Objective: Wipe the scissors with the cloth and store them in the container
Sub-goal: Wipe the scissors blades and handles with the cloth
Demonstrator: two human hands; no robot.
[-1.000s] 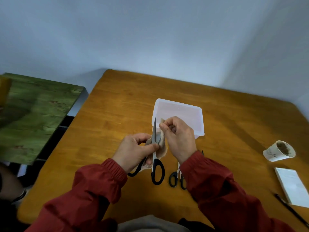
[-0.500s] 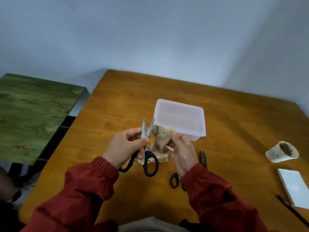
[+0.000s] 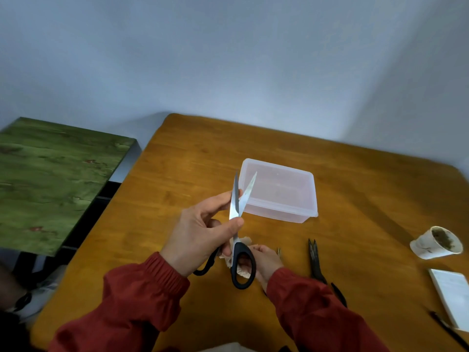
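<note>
My left hand (image 3: pixel 200 232) grips black-handled scissors (image 3: pixel 234 199) near the pivot and holds them upright above the table. Their blades are slightly parted and point up in front of the clear plastic container (image 3: pixel 279 212), which sits empty in the middle of the wooden table (image 3: pixel 198 153). My right hand (image 3: pixel 266 260) is down at the table behind the scissor handle, and it holds the crumpled beige cloth (image 3: pixel 243 273). A second, dark pair of scissors (image 3: pixel 314 260) lies flat just right of my right hand.
A paper cup (image 3: pixel 436 242) lies on its side at the right, with a white notepad (image 3: pixel 454 295) and a black pen (image 3: pixel 449 329) nearer the corner. A green table (image 3: pixel 50 179) stands to the left across a gap.
My right hand took the cloth off the blades and dropped down to the table. My left hand lifted the scissors higher, and their blades opened slightly.
</note>
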